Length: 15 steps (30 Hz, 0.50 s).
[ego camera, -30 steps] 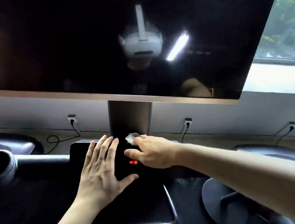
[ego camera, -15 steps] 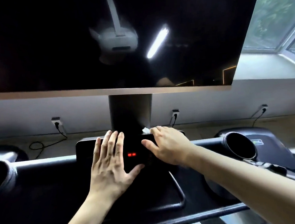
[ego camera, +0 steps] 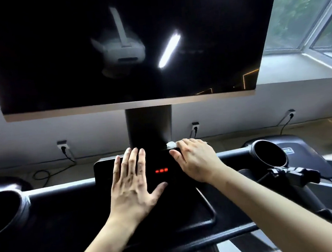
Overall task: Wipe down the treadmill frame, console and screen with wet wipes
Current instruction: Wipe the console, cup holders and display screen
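Note:
The treadmill's large black screen (ego camera: 56,55) fills the top of the view on a dark post (ego camera: 149,127). Below it lies the black console (ego camera: 105,170) with small red lights (ego camera: 161,170). My left hand (ego camera: 133,184) rests flat on the console, fingers straight. To the right, my right hand (ego camera: 195,161) lies on the console's far edge with its fingers curled over a white wet wipe (ego camera: 171,144). Only a corner of the wipe shows beyond my fingertips, at the foot of the post.
Round cup holders sit at either end of the console bar, one on the left (ego camera: 3,210), one on the right (ego camera: 270,153). Wall sockets (ego camera: 63,147) with cables run along the wall behind. A window (ego camera: 301,11) is at the upper right.
My right hand has slid rightward along the console's far edge with the wipe, past the red lights. My left hand stays flat in place. The view has shifted slightly.

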Available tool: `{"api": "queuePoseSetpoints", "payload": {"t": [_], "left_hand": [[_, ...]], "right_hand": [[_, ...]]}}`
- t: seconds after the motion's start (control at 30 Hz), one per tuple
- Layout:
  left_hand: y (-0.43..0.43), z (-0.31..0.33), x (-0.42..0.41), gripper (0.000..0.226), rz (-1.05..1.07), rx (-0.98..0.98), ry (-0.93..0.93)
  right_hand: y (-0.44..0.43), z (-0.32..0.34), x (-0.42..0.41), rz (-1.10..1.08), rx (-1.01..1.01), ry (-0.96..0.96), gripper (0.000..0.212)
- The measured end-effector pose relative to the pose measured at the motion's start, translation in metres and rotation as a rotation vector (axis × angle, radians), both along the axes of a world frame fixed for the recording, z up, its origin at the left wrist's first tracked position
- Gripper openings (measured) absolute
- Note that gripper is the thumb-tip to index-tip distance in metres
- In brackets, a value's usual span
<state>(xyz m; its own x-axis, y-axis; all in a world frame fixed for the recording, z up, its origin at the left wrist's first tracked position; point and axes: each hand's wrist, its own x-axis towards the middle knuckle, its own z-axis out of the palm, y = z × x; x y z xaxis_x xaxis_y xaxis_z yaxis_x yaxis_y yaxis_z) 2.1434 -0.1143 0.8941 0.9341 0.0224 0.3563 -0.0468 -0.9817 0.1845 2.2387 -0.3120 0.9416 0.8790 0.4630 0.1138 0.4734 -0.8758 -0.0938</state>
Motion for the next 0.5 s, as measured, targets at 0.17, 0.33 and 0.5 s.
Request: {"api": "queuePoseSetpoints", "payload": {"t": [0.17,0.33,0.5], "left_hand": [[0.001,0.004,-0.001,0.126,0.012,0.079,0.075],[-0.002,0.004,-0.001,0.129,0.017,0.103,0.076],[-0.001,0.004,-0.001,0.125,0.003,0.102,0.062]], "right_hand": [[-0.032,-0.024,0.012,-0.229,0.035,-0.037,0.06],[0.011,-0.021,0.0,-0.363,0.071,-0.211,0.05],[0.026,-0.022,-0.011,-0.148,0.062,-0.188,0.056]]}}
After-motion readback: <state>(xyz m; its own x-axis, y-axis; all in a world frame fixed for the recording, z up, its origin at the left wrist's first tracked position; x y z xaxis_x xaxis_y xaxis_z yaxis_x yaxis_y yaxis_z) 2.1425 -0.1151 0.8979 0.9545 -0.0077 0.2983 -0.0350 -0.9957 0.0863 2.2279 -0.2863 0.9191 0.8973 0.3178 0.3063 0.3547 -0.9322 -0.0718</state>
